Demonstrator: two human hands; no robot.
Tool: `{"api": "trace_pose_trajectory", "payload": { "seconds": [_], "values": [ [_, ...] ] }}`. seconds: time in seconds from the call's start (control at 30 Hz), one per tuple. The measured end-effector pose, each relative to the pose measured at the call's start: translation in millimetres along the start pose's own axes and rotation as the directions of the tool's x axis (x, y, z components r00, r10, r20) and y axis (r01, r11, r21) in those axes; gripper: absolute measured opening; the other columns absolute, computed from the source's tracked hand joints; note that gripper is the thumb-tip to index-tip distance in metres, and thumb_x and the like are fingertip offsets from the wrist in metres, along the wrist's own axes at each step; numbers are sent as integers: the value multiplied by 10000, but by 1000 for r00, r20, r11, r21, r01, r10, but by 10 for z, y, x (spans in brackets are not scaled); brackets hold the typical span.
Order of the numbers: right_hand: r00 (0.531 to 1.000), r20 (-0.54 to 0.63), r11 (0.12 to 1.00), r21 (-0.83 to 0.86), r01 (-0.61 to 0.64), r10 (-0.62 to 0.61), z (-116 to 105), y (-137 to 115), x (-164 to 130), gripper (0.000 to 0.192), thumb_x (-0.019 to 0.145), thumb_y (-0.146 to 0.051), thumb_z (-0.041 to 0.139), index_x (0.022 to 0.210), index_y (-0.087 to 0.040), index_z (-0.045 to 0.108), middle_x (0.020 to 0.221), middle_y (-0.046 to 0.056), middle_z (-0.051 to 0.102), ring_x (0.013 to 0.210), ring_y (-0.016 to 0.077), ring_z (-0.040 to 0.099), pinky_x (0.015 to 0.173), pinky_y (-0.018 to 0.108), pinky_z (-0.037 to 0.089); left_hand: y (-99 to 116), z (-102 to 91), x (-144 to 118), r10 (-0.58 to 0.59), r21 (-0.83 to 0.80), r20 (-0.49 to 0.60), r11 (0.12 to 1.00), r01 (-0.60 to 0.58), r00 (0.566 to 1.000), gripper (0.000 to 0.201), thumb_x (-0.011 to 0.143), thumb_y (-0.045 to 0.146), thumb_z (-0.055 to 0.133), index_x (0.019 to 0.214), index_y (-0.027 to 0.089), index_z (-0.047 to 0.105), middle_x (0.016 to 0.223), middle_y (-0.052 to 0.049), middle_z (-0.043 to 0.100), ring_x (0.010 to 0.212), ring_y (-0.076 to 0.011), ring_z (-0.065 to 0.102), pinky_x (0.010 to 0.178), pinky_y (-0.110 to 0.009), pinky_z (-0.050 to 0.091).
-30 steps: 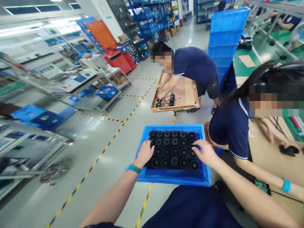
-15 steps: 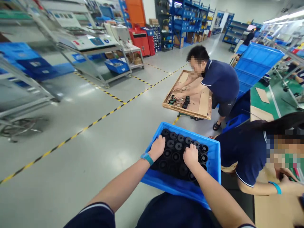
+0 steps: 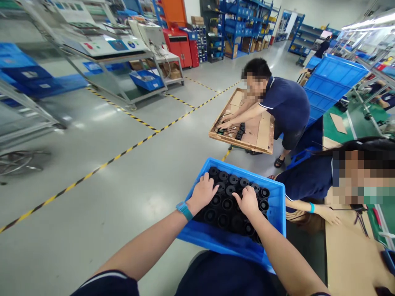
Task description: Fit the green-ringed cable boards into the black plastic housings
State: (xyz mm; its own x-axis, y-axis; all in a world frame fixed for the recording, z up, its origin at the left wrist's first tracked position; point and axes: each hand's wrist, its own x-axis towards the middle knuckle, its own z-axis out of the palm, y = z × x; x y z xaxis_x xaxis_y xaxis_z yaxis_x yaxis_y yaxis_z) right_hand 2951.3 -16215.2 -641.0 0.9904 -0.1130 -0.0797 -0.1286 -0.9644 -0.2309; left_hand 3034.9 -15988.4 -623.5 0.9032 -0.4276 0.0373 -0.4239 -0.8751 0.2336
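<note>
Blue bins (image 3: 24,74) stand blurred at the upper left of the frame, and yellow-and-black floor tape (image 3: 117,157) runs diagonally up from the left edge. A red cabinet (image 3: 179,47) is at the upper centre. In the lower centre, a blue crate (image 3: 277,213) holds rows of black round parts (image 3: 227,204). The wearer's left hand (image 3: 202,193) lies over the parts on the crate's left side, thumb apart from fingers; the right hand (image 3: 249,203) is over parts right of the middle, thumb out and fingers bent. Whether either hand grips a part, I cannot tell. Above the crate, a co-worker (image 3: 286,96) leans with both hands in a wooden tray (image 3: 240,144). Stacked crates (image 3: 336,78) rise at the upper right; below, another co-worker (image 3: 308,176) bends over a work surface (image 3: 348,255).
</note>
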Motion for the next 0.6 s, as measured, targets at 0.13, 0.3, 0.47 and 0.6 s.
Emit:
{"api": "trace_pose_trajectory", "payload": {
  "seconds": [0.13,0.3,0.47,0.6],
  "values": [
    [1000,2,1000,17,-1,1,-108,-119,15,416,1035,-445,321,1013,-140,603,991,154,623,969,264,570,908,396,456,103,-41,10,109,-58,-14,992,-110,994,389,1027,414,324,888,163,587,943,-122,600,963,-261,592,911,-388,489],
    [995,88,998,-16,56,-54,-74,-377,75,269,967,-356,498,1133,-176,608,1038,113,646,953,238,591,840,363,486,126,76,42,156,-28,86,988,-154,984,321,1015,350,360,1182,154,552,985,-108,602,917,-248,617,838,-351,509],
    [981,190,995,-77,61,-45,56,-592,180,231,847,-225,609,1034,-110,681,1121,200,602,1035,321,563,815,440,499,174,104,19,225,201,294,936,-290,929,334,1006,301,343,1177,188,607,1041,-134,541,894,-273,603,768,-368,516],
    [972,230,994,-88,62,-40,95,-671,230,275,831,-225,641,1046,-61,692,1129,234,577,1047,339,542,808,459,501,224,74,36,177,208,375,941,-269,910,261,951,274,481,1156,169,604,1064,-132,513,902,-264,609,775,-355,514]
  ]
}}
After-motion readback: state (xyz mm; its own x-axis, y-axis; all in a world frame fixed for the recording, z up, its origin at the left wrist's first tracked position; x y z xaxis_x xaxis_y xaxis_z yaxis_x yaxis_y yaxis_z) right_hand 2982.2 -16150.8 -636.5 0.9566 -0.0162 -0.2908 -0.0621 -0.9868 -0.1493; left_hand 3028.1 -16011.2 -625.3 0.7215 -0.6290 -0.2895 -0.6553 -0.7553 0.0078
